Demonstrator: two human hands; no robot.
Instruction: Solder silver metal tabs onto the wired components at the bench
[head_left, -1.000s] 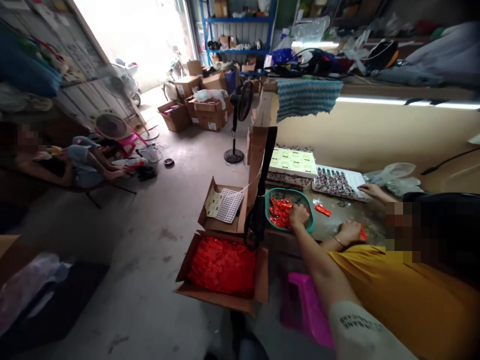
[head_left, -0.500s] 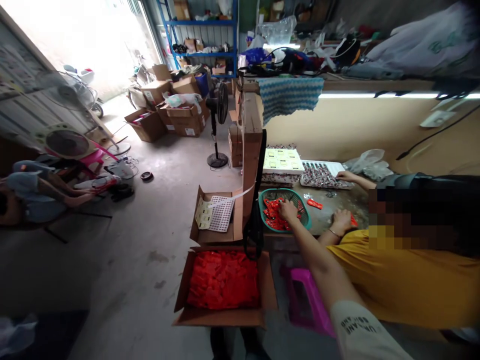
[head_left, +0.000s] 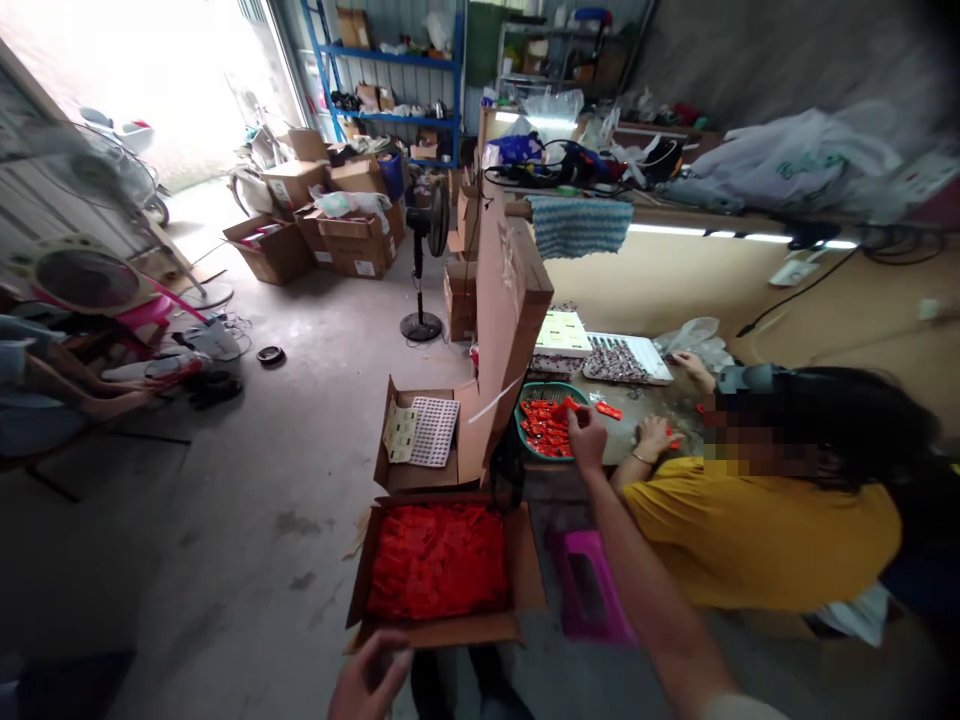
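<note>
My right hand (head_left: 589, 438) is closed in a pinch on a red-orange plastic piece (head_left: 565, 409), above the right side of a green basket (head_left: 518, 431). Inside the basket lie many red-orange pieces (head_left: 544, 432) with dark marks. My left hand (head_left: 371, 676) has its fingers apart and bent, holding nothing, just below the front flap of a cardboard box (head_left: 531, 560). That box is full of red plastic pieces (head_left: 439, 560). The piece's exact kind is too small to make out.
A co-worker in a yellow shirt (head_left: 750, 545) sits at the workbench (head_left: 630, 405) on the right, hands near trays of small parts (head_left: 626, 360). A pink stool (head_left: 596, 590), an upright wooden board (head_left: 517, 290), an open carton (head_left: 469, 455) and a floor fan (head_left: 421, 325) stand around.
My right hand has risen from inside the basket with a red-orange piece in its fingers. My left hand has come into view at the bottom. The view has shifted slightly.
</note>
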